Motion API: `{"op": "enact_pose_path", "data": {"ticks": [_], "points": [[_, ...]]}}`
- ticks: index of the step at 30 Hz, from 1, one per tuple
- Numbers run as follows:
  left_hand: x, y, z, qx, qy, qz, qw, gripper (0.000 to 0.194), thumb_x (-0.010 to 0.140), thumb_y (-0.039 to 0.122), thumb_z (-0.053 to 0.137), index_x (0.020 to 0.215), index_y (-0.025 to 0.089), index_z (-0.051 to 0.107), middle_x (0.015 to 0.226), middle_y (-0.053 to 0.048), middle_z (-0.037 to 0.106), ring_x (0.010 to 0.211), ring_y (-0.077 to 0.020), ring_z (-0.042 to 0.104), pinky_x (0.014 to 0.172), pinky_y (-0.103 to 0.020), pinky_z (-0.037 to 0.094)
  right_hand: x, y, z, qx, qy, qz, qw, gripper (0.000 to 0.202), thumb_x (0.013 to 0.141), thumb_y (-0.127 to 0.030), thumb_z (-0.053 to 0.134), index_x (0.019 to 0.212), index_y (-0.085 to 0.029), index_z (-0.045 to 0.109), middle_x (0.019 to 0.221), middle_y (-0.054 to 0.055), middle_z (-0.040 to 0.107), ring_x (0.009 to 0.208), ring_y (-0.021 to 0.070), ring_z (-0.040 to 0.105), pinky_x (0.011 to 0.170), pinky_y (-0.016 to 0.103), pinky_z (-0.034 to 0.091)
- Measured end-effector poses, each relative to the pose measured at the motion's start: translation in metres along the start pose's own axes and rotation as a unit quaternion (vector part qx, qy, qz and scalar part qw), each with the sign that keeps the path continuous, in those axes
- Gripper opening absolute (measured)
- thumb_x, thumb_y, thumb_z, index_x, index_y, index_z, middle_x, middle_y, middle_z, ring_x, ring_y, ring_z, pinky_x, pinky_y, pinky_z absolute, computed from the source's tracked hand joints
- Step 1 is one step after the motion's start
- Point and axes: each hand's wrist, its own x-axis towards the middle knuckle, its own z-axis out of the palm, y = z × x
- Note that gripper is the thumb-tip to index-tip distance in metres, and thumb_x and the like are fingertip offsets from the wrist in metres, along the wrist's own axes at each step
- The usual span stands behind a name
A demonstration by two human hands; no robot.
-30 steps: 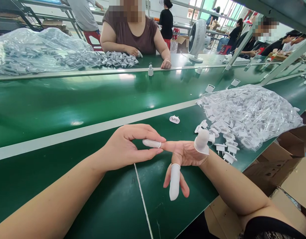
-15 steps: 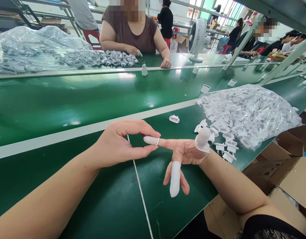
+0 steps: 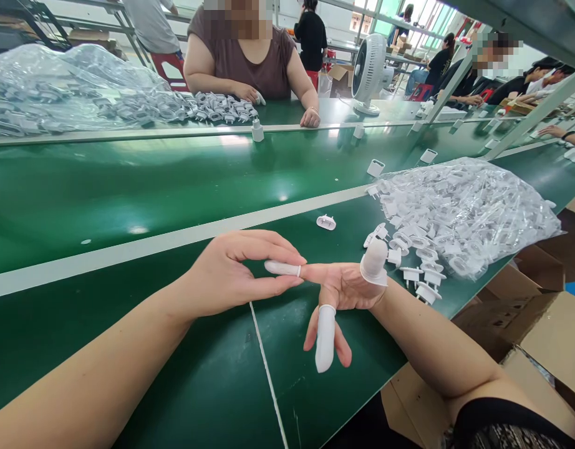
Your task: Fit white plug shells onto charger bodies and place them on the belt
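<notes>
My left hand point(image 3: 243, 268) pinches the rolled rim of a white finger cot point(image 3: 282, 268) between thumb and fingertips. That cot covers the end of my right index finger, which points left. My right hand point(image 3: 347, 287) holds nothing and its fingers are spread, palm partly turned up. Its thumb wears a second finger cot point(image 3: 375, 260), and a third finger cot point(image 3: 325, 340) sheathes a finger pointing down. Beyond my hands a single white plug part point(image 3: 325, 222) lies on the green table point(image 3: 212, 380).
A clear bag point(image 3: 474, 212) of white plug parts sits right, with loose ones spilling beside it. White housings, one with pins point(image 3: 257, 131), stand on the green conveyor point(image 3: 175, 168). Opposite sits a co-worker point(image 3: 250, 68) beside another bag point(image 3: 82, 87) and a fan point(image 3: 369, 75). Cardboard boxes point(image 3: 549, 330) are lower right.
My left fingertips have slid slightly along the right index finger, drawing the cot's rim towards the palm. Housings on the conveyor have shifted left. Another person's hand has appeared at the far right.
</notes>
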Motion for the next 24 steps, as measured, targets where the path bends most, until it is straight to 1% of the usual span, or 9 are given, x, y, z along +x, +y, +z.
{"op": "enact_pose_path", "data": {"ticks": [4, 7, 10, 15, 18, 19, 21, 23, 24], "points": [[-0.002, -0.002, 0.003, -0.006, -0.016, 0.010, 1.000, 0.020, 0.084, 0.018, 0.077, 0.098, 0.031, 0.083, 0.094, -0.002, 0.079, 0.080, -0.0175, 0.074, 0.070, -0.024, 0.060, 0.001, -0.001, 0.001, -0.014, 0.018, 0.019, 1.000, 0.126, 0.077, -0.097, 0.024, 0.160, -0.005, 0.002, 0.100, 0.025, 0.078, 0.075, 0.0328, 0.079, 0.087, 0.052, 0.055], [-0.001, -0.001, -0.002, 0.018, -0.016, 0.025, 0.999, 0.023, 0.084, 0.015, 0.076, 0.099, 0.031, 0.082, 0.095, 0.001, 0.079, 0.081, -0.0154, 0.074, 0.071, -0.022, 0.060, 0.000, -0.003, 0.003, -0.010, 0.053, 0.024, 0.998, 0.124, 0.079, -0.096, 0.021, 0.159, -0.005, 0.000, 0.095, 0.022, 0.079, 0.074, 0.0328, 0.079, 0.088, 0.052, 0.055], [0.000, 0.000, -0.005, 0.042, -0.003, 0.038, 0.998, 0.023, 0.082, 0.014, 0.078, 0.097, 0.030, 0.082, 0.093, 0.002, 0.079, 0.080, -0.0148, 0.074, 0.071, -0.021, 0.060, 0.000, -0.005, 0.004, 0.000, 0.054, 0.029, 0.998, 0.124, 0.079, -0.096, 0.020, 0.159, -0.006, -0.005, 0.094, 0.021, 0.079, 0.073, 0.0326, 0.078, 0.088, 0.052, 0.055], [-0.001, -0.005, 0.004, 0.018, -0.007, 0.026, 0.999, 0.025, 0.084, 0.013, 0.076, 0.100, 0.031, 0.080, 0.094, 0.002, 0.078, 0.079, -0.0142, 0.073, 0.069, -0.022, 0.060, 0.001, -0.007, 0.004, -0.030, 0.079, 0.042, 0.996, 0.123, 0.080, -0.096, 0.019, 0.160, -0.004, 0.000, 0.091, 0.020, 0.080, 0.072, 0.0319, 0.078, 0.092, 0.053, 0.053], [-0.002, -0.008, 0.003, 0.042, 0.010, 0.028, 0.999, 0.028, 0.086, 0.018, 0.075, 0.112, 0.031, 0.077, 0.107, 0.000, 0.077, 0.096, -0.0173, 0.073, 0.085, -0.026, 0.060, 0.001, -0.010, 0.010, -0.061, 0.099, 0.023, 0.993, 0.124, 0.078, -0.097, 0.024, 0.162, -0.011, -0.001, 0.099, 0.020, 0.079, 0.075, 0.0311, 0.077, 0.092, 0.053, 0.053], [-0.002, -0.008, 0.001, 0.056, 0.033, 0.028, 0.997, 0.030, 0.088, 0.020, 0.073, 0.116, 0.030, 0.075, 0.115, -0.002, 0.075, 0.105, -0.0197, 0.071, 0.094, -0.030, 0.058, 0.000, -0.012, 0.014, -0.076, 0.120, 0.003, 0.990, 0.122, 0.077, -0.098, 0.026, 0.163, -0.016, -0.002, 0.109, 0.020, 0.078, 0.080, 0.0305, 0.077, 0.091, 0.052, 0.053], [-0.002, -0.006, -0.004, 0.081, 0.106, 0.025, 0.991, 0.031, 0.092, 0.023, 0.067, 0.122, 0.030, 0.071, 0.127, -0.004, 0.070, 0.120, -0.0240, 0.064, 0.104, -0.038, 0.052, 0.000, -0.013, 0.021, -0.112, 0.185, -0.061, 0.974, 0.117, 0.075, -0.098, 0.029, 0.164, -0.028, -0.002, 0.136, 0.019, 0.067, 0.104, 0.0307, 0.074, 0.095, 0.049, 0.052], [-0.001, -0.003, -0.007, 0.104, 0.169, 0.015, 0.980, 0.025, 0.094, 0.026, 0.064, 0.118, 0.029, 0.070, 0.124, -0.004, 0.069, 0.119, -0.0252, 0.063, 0.102, -0.041, 0.051, 0.001, -0.014, 0.028, -0.148, 0.244, -0.124, 0.950, 0.115, 0.075, -0.098, 0.032, 0.163, -0.035, -0.002, 0.158, 0.014, 0.048, 0.133, 0.0308, 0.058, 0.107, 0.049, 0.044], [-0.001, -0.001, -0.006, 0.124, 0.180, 0.007, 0.976, 0.020, 0.093, 0.027, 0.065, 0.113, 0.028, 0.070, 0.119, -0.004, 0.070, 0.114, -0.0249, 0.064, 0.099, -0.041, 0.051, 0.002, -0.013, 0.030, -0.160, 0.261, -0.144, 0.941, 0.115, 0.074, -0.098, 0.033, 0.163, -0.036, -0.004, 0.163, 0.012, 0.041, 0.143, 0.0299, 0.048, 0.113, 0.049, 0.038]]}}
